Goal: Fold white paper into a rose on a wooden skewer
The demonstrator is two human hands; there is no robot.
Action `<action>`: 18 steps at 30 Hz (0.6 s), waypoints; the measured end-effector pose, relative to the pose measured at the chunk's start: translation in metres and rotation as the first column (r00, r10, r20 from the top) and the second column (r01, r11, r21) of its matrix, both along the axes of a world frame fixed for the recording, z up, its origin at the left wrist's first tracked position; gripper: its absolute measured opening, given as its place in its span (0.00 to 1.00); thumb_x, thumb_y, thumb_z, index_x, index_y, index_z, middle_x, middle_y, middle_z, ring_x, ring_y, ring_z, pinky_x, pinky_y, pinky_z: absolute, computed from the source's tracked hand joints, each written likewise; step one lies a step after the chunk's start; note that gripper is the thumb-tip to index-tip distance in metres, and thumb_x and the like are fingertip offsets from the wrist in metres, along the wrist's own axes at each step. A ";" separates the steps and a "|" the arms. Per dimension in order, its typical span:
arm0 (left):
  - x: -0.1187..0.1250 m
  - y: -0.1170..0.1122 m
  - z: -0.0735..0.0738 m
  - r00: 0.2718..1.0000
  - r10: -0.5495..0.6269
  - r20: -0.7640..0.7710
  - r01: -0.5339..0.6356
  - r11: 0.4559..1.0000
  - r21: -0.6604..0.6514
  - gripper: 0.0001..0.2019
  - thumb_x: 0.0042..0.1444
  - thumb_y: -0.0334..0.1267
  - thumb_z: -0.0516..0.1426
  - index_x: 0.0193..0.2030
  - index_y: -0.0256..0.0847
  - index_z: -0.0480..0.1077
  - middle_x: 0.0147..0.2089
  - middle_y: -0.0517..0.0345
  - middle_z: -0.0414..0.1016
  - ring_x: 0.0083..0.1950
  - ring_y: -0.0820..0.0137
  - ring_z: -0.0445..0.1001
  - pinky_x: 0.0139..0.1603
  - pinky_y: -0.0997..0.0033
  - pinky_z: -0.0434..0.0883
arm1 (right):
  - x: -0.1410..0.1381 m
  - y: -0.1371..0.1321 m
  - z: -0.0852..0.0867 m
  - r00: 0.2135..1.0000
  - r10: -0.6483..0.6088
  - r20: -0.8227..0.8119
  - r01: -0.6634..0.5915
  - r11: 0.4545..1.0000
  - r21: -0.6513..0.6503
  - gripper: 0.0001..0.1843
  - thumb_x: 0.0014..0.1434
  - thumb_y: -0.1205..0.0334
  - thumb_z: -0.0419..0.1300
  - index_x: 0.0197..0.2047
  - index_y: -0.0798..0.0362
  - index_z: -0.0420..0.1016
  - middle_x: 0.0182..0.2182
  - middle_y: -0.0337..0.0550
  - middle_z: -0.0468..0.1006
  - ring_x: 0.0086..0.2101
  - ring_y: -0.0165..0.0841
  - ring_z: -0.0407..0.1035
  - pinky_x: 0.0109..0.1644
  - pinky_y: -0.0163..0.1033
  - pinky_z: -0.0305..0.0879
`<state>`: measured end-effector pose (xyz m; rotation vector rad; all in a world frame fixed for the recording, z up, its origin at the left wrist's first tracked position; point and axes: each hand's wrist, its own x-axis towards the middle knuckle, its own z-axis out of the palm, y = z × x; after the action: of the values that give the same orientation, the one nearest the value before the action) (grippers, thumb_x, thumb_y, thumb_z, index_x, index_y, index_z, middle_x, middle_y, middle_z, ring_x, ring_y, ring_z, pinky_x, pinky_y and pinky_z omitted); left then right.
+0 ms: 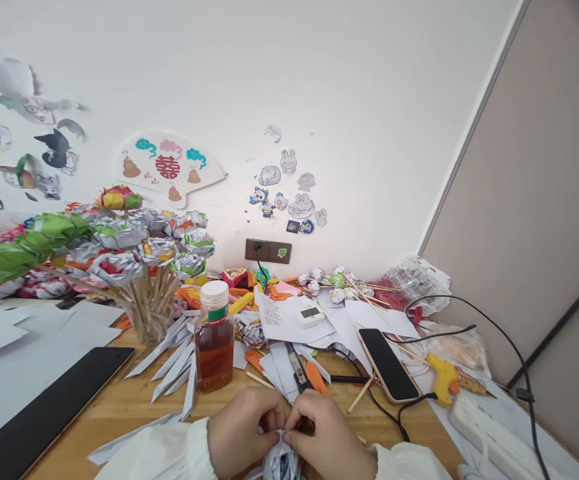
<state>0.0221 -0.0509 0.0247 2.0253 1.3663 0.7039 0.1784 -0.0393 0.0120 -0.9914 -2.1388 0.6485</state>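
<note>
At the front edge of the table, both of my hands pinch the top of a white folded-paper flower [282, 459]. My left hand [246, 427] has its fingers curled, with thumb and forefinger on the paper. From the other side, my right hand [328, 430] grips the same rim, fingertips close to the left ones. The flower's lower part runs out of the picture. Just beyond my hands lie a box cutter [298, 368], white paper strips [278, 373] and orange paper pieces [316, 377]. Several folded white strips [182, 363] lie to the left.
A bottle of amber liquid [214, 353] stands behind my left hand. Finished paper flowers [119, 267] fill a holder at the left, near a dark tablet [54, 413]. To the right are a phone [388, 365], a yellow glue gun [442, 378], cables and a power strip [499, 433].
</note>
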 end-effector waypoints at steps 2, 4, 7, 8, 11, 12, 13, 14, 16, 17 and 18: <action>-0.004 0.003 0.003 0.985 -0.025 0.172 0.047 0.991 -0.126 0.04 0.36 0.28 0.57 0.21 0.37 0.65 0.19 0.67 0.65 0.22 0.77 0.62 0.22 0.80 0.58 | 0.000 0.000 0.001 0.999 0.005 -0.036 -0.005 1.000 -0.004 0.06 0.42 0.74 0.60 0.21 0.53 0.71 0.21 0.35 0.71 0.24 0.27 0.66 0.27 0.28 0.59; -0.010 0.007 0.007 0.897 -0.065 0.437 0.217 0.926 -0.308 0.12 0.36 0.39 0.61 0.26 0.36 0.65 0.22 0.65 0.66 0.26 0.75 0.65 0.26 0.78 0.62 | 0.001 0.001 0.003 0.997 0.004 -0.075 -0.005 1.000 -0.011 0.06 0.43 0.73 0.61 0.21 0.54 0.71 0.21 0.35 0.71 0.25 0.27 0.66 0.28 0.29 0.60; -0.017 0.014 0.006 0.827 0.030 0.562 0.286 0.838 -0.465 0.23 0.44 0.57 0.52 0.35 0.38 0.64 0.25 0.63 0.68 0.27 0.72 0.68 0.23 0.75 0.65 | 0.003 0.004 0.006 0.991 0.016 -0.135 -0.015 1.000 0.005 0.05 0.44 0.72 0.61 0.22 0.53 0.71 0.22 0.35 0.71 0.26 0.27 0.67 0.30 0.30 0.61; -0.018 0.016 0.004 0.805 0.091 0.586 0.294 0.797 -0.528 0.23 0.41 0.58 0.53 0.33 0.38 0.64 0.24 0.64 0.67 0.25 0.74 0.68 0.22 0.75 0.66 | 0.004 0.004 0.007 0.988 0.023 -0.153 -0.021 1.000 0.019 0.05 0.44 0.72 0.61 0.23 0.53 0.71 0.22 0.36 0.72 0.26 0.28 0.67 0.31 0.31 0.61; -0.019 0.020 -0.009 0.819 0.079 0.568 0.334 0.740 -0.584 0.22 0.35 0.55 0.60 0.27 0.36 0.63 0.24 0.64 0.68 0.20 0.76 0.67 0.23 0.72 0.66 | 0.004 0.006 0.008 0.977 0.071 -0.202 -0.052 0.994 0.097 0.04 0.45 0.71 0.62 0.24 0.53 0.71 0.23 0.36 0.72 0.28 0.29 0.67 0.32 0.32 0.61; -0.018 0.020 -0.014 0.806 0.082 0.586 0.359 0.719 -0.595 0.22 0.33 0.53 0.62 0.27 0.37 0.63 0.23 0.65 0.69 0.21 0.75 0.67 0.23 0.73 0.66 | 0.004 0.006 0.008 0.972 0.093 -0.215 -0.065 0.989 0.131 0.04 0.45 0.70 0.62 0.24 0.53 0.71 0.23 0.37 0.72 0.29 0.29 0.67 0.33 0.33 0.61; -0.018 0.021 -0.018 0.787 0.090 0.611 0.384 0.704 -0.598 0.23 0.31 0.52 0.63 0.27 0.37 0.63 0.23 0.65 0.68 0.21 0.76 0.67 0.22 0.74 0.65 | 0.003 0.006 0.008 0.967 0.116 -0.225 -0.081 0.983 0.163 0.04 0.46 0.70 0.62 0.24 0.53 0.71 0.24 0.37 0.73 0.30 0.29 0.66 0.35 0.34 0.61; -0.017 0.021 -0.022 0.766 0.098 0.636 0.405 0.695 -0.594 0.23 0.30 0.52 0.63 0.27 0.37 0.62 0.22 0.66 0.68 0.21 0.76 0.67 0.22 0.76 0.64 | 0.003 0.005 0.008 0.963 0.137 -0.233 -0.093 0.977 0.191 0.04 0.46 0.69 0.63 0.24 0.53 0.70 0.24 0.37 0.73 0.30 0.29 0.66 0.35 0.34 0.61; -0.015 0.020 -0.028 0.730 0.110 0.675 0.430 0.693 -0.578 0.23 0.31 0.51 0.63 0.27 0.38 0.62 0.22 0.67 0.67 0.20 0.78 0.65 0.20 0.79 0.62 | 0.002 0.004 0.009 0.958 0.164 -0.235 -0.108 0.966 0.234 0.03 0.48 0.67 0.62 0.25 0.53 0.70 0.24 0.37 0.73 0.30 0.29 0.66 0.36 0.35 0.61; -0.014 0.020 -0.030 0.717 0.112 0.688 0.437 0.697 -0.569 0.22 0.32 0.51 0.63 0.26 0.38 0.61 0.21 0.68 0.67 0.20 0.79 0.64 0.20 0.80 0.61 | 0.002 0.004 0.010 0.956 0.177 -0.232 -0.117 0.960 0.253 0.03 0.49 0.66 0.61 0.25 0.53 0.70 0.24 0.37 0.73 0.30 0.29 0.66 0.35 0.35 0.61; -0.012 0.020 -0.031 0.706 0.113 0.699 0.442 0.701 -0.559 0.22 0.32 0.51 0.63 0.26 0.38 0.61 0.21 0.68 0.66 0.19 0.79 0.63 0.20 0.80 0.60 | 0.003 0.003 0.011 0.955 0.193 -0.226 -0.129 0.954 0.270 0.03 0.50 0.66 0.60 0.26 0.53 0.70 0.24 0.37 0.73 0.29 0.29 0.66 0.35 0.35 0.61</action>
<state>0.0097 -0.0312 -0.0065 1.0581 0.7626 0.6230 0.1810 -0.0358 0.0231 -0.5680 -2.0280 0.5300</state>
